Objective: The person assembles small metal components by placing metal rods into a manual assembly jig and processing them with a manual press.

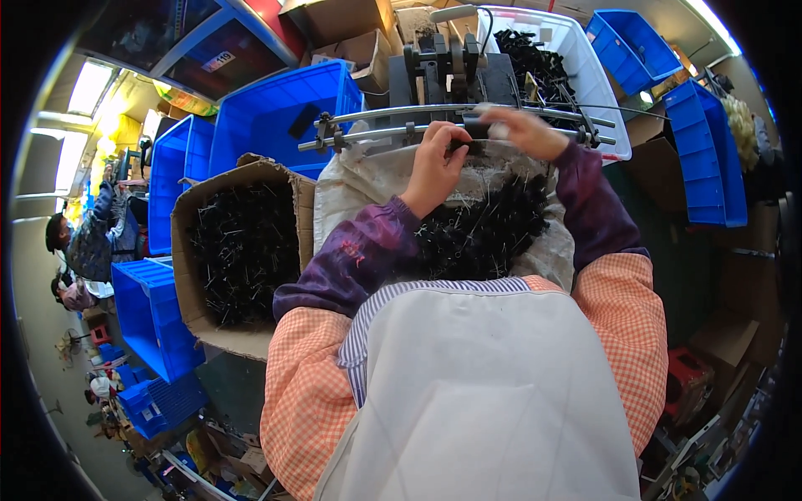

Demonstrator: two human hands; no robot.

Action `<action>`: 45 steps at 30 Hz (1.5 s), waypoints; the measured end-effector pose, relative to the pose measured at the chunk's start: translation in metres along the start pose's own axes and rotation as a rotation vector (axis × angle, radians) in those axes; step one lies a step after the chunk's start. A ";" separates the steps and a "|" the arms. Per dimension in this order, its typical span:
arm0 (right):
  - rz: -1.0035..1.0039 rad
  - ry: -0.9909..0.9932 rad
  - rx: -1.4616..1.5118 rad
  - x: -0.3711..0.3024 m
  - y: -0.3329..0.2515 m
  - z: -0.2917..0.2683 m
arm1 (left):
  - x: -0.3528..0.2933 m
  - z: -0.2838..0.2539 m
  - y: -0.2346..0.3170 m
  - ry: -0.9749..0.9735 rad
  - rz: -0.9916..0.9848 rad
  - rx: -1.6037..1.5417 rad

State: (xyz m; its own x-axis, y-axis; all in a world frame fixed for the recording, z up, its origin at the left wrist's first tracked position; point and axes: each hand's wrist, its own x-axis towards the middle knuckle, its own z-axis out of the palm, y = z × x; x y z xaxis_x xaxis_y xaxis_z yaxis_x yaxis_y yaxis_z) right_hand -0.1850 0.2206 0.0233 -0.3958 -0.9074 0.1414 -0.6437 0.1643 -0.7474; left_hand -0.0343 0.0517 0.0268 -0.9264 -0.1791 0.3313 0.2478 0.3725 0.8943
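Observation:
My left hand (435,167) is closed, thumb and fingers pinching a small black part (456,145) just in front of two metal rods (380,116). To its right, my right hand (528,134) is at the rods too, its fingers smeared by motion, so what they hold cannot be made out. Beyond both hands stands a dark bench machine (441,73). Below them, a pale cloth (342,179) carries a heap of black parts (484,230), with thin, shiny pin-like pieces among them.
On the left, a cardboard box (307,213) holds more black parts with pins. Behind it sits a large blue bin (259,117). A white crate (595,71) of black pieces stands at the back right. Other blue bins (706,154) lie farther right. People (90,230) are at far left.

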 end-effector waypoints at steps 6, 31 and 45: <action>0.309 0.322 -0.360 0.029 0.035 0.002 | -0.019 -0.014 -0.025 -0.027 -0.070 0.167; 0.619 0.297 -0.788 0.073 0.092 -0.006 | -0.078 -0.041 -0.067 -0.637 -0.240 0.441; 0.655 0.455 -0.870 0.067 0.082 0.020 | -0.119 -0.103 -0.092 -0.705 -0.528 0.601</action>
State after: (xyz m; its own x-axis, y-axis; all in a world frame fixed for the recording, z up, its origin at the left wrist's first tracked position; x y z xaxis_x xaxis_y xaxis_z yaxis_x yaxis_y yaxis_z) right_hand -0.2513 0.1656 -0.0418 -0.9003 -0.3593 0.2456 -0.3911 0.9155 -0.0946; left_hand 0.0820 -0.0547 -0.0641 -0.8782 0.0469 -0.4759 -0.2352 0.8241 0.5152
